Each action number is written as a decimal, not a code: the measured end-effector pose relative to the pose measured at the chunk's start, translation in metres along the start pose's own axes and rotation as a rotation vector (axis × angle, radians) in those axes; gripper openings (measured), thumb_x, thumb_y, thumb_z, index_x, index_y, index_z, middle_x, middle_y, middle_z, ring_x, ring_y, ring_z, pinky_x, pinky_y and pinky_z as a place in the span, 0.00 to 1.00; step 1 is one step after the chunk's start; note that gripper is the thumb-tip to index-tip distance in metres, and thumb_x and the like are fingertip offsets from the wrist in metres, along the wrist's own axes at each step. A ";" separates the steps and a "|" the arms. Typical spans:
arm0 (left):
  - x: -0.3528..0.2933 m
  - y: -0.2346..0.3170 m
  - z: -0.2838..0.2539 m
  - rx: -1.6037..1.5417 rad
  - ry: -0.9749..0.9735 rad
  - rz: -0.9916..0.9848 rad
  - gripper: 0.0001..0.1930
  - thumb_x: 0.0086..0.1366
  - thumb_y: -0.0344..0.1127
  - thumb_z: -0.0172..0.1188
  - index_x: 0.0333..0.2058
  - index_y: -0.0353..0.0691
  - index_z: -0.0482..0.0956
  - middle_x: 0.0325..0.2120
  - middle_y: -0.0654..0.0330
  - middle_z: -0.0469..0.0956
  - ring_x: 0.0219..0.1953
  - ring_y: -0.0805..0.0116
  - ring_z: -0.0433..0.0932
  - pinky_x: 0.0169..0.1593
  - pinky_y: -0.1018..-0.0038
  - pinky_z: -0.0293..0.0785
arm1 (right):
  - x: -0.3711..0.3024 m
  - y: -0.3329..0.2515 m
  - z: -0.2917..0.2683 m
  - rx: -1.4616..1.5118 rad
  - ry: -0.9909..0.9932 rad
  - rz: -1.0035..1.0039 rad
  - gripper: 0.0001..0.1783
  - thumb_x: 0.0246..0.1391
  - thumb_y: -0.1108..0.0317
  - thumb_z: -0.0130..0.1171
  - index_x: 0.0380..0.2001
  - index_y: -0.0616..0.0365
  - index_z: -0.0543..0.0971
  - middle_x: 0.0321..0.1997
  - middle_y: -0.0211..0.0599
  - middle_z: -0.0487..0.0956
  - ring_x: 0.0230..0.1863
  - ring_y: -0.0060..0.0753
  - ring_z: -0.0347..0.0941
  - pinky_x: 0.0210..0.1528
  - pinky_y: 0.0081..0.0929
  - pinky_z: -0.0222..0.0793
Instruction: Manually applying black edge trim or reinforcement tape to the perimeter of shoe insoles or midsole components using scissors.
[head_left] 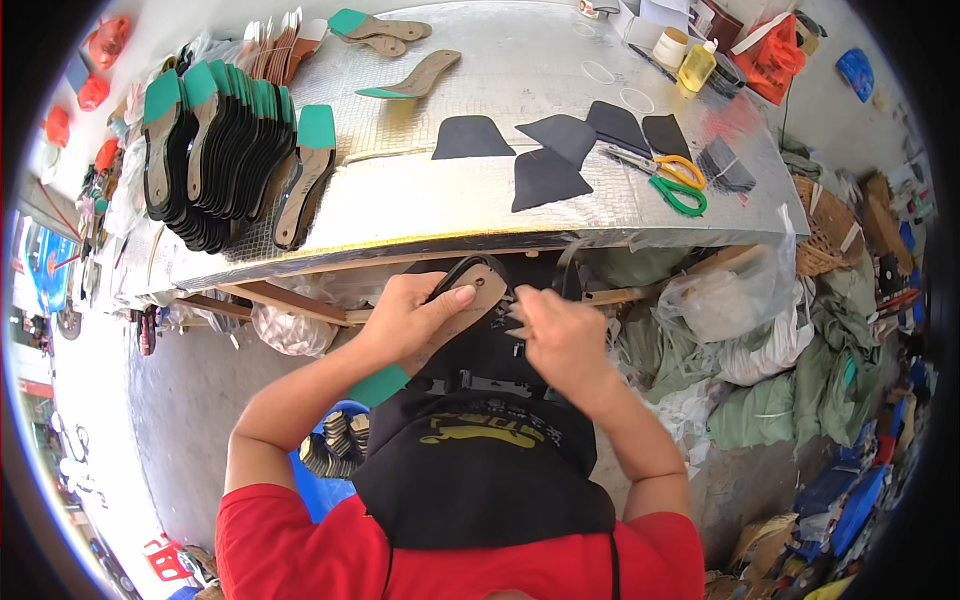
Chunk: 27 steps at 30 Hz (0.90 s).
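Observation:
My left hand (412, 312) grips an insole-shaped piece (455, 318), its thumb pressed on the brown face near a small dark hole. This piece has a green end (379, 385) pointing down toward my lap and a black layer along its rounded upper edge. Close beside that rounded end, my right hand (560, 335) is closed, its fingers curled. A thin black strip (568, 268), slightly blurred, rises from this hand. Its exact path between my fingers and the insole is hidden.
A silver-covered table (400, 190) stands ahead. On it lie stacked green-ended insoles (235, 130), several black cut pieces (473, 138), scissors with orange and green handles (680, 185) and a yellow bottle (697, 66). Plastic bags (725, 300) hang below right; a blue bin (325, 490) stands lower left.

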<state>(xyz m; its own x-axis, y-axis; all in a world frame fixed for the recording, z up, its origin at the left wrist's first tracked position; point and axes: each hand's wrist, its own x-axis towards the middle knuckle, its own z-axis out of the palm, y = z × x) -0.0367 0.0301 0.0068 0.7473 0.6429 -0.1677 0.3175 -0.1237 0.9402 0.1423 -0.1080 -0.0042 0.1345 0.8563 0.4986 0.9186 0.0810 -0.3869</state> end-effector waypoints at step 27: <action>0.029 0.020 0.027 -0.746 -0.080 -0.241 0.19 0.72 0.44 0.46 0.46 0.33 0.73 0.40 0.51 0.80 0.41 0.63 0.81 0.46 0.68 0.78 | -0.011 0.013 0.036 1.209 -0.169 0.747 0.12 0.66 0.65 0.51 0.37 0.63 0.76 0.24 0.22 0.75 0.23 0.11 0.62 0.25 0.14 0.58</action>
<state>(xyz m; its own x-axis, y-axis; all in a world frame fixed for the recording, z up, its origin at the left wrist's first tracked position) 0.0077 0.0257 0.0129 0.7561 0.5281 -0.3866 0.0217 0.5701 0.8213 0.1391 -0.0978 -0.0429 0.3128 0.9334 -0.1759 -0.2336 -0.1039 -0.9668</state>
